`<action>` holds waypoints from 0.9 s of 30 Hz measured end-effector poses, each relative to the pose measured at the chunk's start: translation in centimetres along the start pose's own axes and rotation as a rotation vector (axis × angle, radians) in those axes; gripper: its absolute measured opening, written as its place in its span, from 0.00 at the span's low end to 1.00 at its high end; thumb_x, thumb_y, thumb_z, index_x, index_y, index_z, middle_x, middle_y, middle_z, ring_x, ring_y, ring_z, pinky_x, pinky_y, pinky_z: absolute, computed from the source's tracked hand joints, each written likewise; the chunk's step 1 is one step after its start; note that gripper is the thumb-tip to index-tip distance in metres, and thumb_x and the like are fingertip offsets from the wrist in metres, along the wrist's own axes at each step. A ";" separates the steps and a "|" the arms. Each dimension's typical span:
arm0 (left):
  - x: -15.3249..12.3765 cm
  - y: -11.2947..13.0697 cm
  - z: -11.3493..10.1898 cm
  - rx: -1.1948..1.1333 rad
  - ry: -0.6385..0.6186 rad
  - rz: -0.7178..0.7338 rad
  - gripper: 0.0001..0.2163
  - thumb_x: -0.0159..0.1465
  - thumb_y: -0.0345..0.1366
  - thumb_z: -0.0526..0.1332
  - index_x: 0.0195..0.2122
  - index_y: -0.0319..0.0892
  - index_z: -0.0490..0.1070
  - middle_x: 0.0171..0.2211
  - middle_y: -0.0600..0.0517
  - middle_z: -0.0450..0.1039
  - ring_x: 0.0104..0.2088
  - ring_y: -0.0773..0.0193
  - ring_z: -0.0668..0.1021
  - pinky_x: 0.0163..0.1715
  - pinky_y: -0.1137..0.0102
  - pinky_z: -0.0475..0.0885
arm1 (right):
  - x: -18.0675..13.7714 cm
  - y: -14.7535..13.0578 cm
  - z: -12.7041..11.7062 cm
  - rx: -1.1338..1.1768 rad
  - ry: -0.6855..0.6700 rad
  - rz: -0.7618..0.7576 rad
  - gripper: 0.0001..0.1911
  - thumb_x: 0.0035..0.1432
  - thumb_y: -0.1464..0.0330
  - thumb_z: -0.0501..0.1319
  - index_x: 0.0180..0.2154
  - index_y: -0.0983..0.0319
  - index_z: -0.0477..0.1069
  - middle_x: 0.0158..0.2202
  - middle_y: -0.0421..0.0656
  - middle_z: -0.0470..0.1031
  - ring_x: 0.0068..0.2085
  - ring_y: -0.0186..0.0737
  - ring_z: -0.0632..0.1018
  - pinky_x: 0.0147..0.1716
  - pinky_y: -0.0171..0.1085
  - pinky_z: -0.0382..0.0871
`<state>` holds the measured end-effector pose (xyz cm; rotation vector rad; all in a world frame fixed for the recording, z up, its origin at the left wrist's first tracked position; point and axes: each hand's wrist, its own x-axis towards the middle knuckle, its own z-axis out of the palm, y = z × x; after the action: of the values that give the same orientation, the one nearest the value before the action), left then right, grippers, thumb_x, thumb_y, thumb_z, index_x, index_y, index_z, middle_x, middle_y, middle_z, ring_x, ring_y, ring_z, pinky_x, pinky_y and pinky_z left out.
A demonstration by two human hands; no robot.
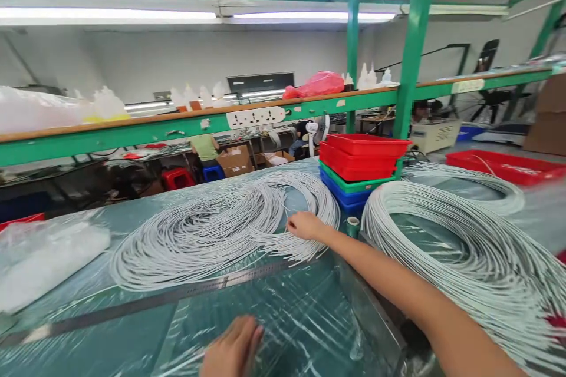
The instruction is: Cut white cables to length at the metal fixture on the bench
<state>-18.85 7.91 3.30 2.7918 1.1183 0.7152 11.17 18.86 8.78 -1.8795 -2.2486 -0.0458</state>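
Note:
A large heap of coiled white cable [177, 235] lies on the table. At its right end my right hand [306, 225] is closed in a pinch on white cable, the fingertips partly hidden. My left hand [232, 347] is low at the front, over the plastic-covered tabletop, its fingers curled together. A thin pale line runs to it from the left; whether it is a cable in the fingers is unclear. Between my left hand and the heap, a long metal ruler [177, 294] lies across the table. A second big coil of white cable [451, 247] lies under and beyond my right forearm.
Stacked red, green and blue trays [362, 156] stand behind the coils, near a green post [411, 65]. A small tape roll [352, 225] sits between coils. Plastic bags [53, 259] lie at left, a red tray [504, 166] at right. A shelf with sockets [255, 118] crosses behind.

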 end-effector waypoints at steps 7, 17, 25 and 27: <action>8.8 9.5 5.0 -0.116 -0.368 0.271 0.15 0.71 0.34 0.41 0.36 0.44 0.66 0.36 0.48 0.72 0.39 0.59 0.74 0.39 0.65 0.68 | 0.2 3.7 1.6 0.169 -0.005 0.145 0.16 0.66 0.65 0.53 0.33 0.64 0.75 0.31 0.43 0.75 0.33 0.35 0.72 0.27 0.32 0.51; 9.0 13.2 9.6 -0.145 -0.545 0.111 0.15 0.69 0.32 0.43 0.41 0.44 0.70 0.39 0.48 0.75 0.39 0.56 0.78 0.37 0.66 0.68 | 1.3 4.3 2.8 0.295 -0.084 0.054 0.16 0.64 0.67 0.54 0.26 0.66 0.70 0.23 0.38 0.68 0.26 0.30 0.65 0.26 0.31 0.50; 11.2 14.2 7.4 0.019 -0.719 0.152 0.13 0.65 0.28 0.49 0.39 0.40 0.73 0.38 0.43 0.76 0.39 0.51 0.79 0.34 0.64 0.67 | 1.9 4.8 3.3 0.383 -0.178 0.083 0.14 0.61 0.69 0.55 0.26 0.66 0.72 0.20 0.37 0.65 0.24 0.30 0.63 0.24 0.32 0.48; 11.4 14.7 7.5 0.000 -0.703 0.165 0.14 0.66 0.28 0.48 0.39 0.40 0.73 0.36 0.44 0.76 0.38 0.53 0.79 0.32 0.66 0.65 | 2.1 5.2 3.5 0.413 -0.182 0.055 0.14 0.61 0.69 0.55 0.24 0.66 0.71 0.19 0.36 0.64 0.23 0.30 0.62 0.24 0.33 0.48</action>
<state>0.98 5.57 4.31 2.7718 0.7463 -0.2674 15.44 22.40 5.17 -1.7722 -2.1049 0.5740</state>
